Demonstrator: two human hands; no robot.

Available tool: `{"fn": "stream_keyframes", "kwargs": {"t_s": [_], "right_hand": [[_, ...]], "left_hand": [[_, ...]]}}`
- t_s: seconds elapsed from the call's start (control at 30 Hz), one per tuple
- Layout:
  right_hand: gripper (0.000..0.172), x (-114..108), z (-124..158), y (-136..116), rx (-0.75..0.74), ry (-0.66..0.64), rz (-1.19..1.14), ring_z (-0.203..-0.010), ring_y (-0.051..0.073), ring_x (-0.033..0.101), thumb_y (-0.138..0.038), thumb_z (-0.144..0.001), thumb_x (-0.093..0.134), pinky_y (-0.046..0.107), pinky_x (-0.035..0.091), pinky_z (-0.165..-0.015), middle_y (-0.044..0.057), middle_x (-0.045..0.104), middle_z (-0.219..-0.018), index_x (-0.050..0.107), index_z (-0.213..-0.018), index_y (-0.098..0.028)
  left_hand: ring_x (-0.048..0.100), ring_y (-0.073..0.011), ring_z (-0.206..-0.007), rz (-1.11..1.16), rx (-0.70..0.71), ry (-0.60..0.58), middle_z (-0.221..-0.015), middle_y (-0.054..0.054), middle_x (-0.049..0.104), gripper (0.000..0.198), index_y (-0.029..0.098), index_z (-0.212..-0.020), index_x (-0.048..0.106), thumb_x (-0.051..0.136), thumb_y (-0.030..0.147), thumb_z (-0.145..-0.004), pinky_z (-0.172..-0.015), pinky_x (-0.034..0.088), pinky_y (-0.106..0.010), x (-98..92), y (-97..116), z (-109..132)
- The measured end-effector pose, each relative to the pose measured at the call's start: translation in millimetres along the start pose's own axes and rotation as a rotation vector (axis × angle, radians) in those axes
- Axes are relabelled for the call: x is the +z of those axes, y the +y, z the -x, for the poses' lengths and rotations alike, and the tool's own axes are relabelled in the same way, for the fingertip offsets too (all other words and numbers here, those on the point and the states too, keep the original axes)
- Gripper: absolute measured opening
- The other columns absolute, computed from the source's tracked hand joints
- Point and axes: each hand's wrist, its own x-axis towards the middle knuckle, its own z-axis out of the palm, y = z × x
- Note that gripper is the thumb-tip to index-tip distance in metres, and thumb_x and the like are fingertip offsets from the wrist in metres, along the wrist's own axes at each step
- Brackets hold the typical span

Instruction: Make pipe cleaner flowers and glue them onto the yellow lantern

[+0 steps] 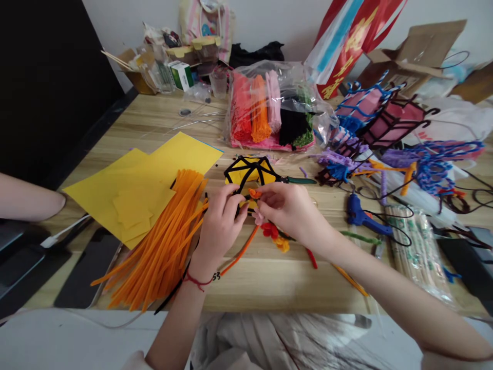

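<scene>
Pinches a small orange pipe-cleaner coil between the closed fingers of the left hand and those of the right hand, low over the wooden table. Shows a long orange pipe-cleaner stem trailing from below the fingers toward the left wrist, and a yellow paper lantern framed in black pipe cleaner just beyond the fingers. Has a loose bundle of orange pipe cleaners just outside the left hand and small red and yellow pipe-cleaner flowers under the right hand.

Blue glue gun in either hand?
No, the blue glue gun lies on the table, apart from the right hand, which with the left hand pinches an orange pipe cleaner.
</scene>
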Motion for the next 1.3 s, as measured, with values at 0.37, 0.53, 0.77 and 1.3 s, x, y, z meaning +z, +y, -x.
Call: {"fn": "stream_keyframes", "kwargs": {"t_s": [0.37, 0.53, 0.77, 1.3], "right_hand": [[0.027, -4, -7, -16, -0.127, -0.074, 0.399, -0.057, 0.015, 0.063, 0.000, -0.078, 0.056, 0.027, 0.049, -0.062, 0.004, 0.072, -0.069, 0.072, -0.098, -0.012], [0.025, -1, -6, -12, -0.202, -0.059, 0.529, -0.074, 0.020, 0.066, -0.003, -0.083, 0.059, 0.031, 0.051, -0.073, 0.012, 0.074, -0.096, 0.071, -0.104, -0.011], [0.026, 2, 1, 2, -0.324, -0.065, 0.530, -0.093, 0.025, 0.070, -0.006, -0.094, 0.050, 0.036, 0.057, -0.082, 0.014, 0.070, -0.107, 0.065, -0.114, -0.012], [0.031, -3, 8, 30, -0.736, -0.032, 0.695, -0.096, 0.024, 0.069, -0.013, -0.103, 0.039, 0.039, 0.062, -0.085, 0.016, 0.071, -0.109, 0.064, -0.123, -0.009]], "left_hand": [[0.068, -0.0230, -0.103, -0.033, 0.195, -0.001, -0.115, -0.013, 0.070, 0.023, 0.016, -0.115, 0.065, 0.064, 0.014, -0.092, -0.092, 0.057, -0.035, -6.2, -20, 2], [0.068, -0.0204, -0.104, 0.021, 0.153, -0.016, -0.116, -0.010, 0.069, 0.021, 0.018, -0.115, 0.065, 0.062, 0.017, -0.094, -0.091, 0.059, -0.032, -7.7, -24, 2], [0.066, -0.0181, -0.103, 0.117, 0.034, -0.028, -0.116, -0.009, 0.065, 0.009, 0.018, -0.101, 0.066, 0.059, 0.020, -0.096, -0.094, 0.058, -0.033, -5.0, -21, -1], [0.058, -0.0253, -0.104, 0.021, 0.091, -0.204, -0.133, -0.009, 0.063, 0.006, 0.021, -0.088, 0.073, 0.068, 0.019, -0.089, -0.092, 0.050, -0.045, -18.9, -25, -32]]}}
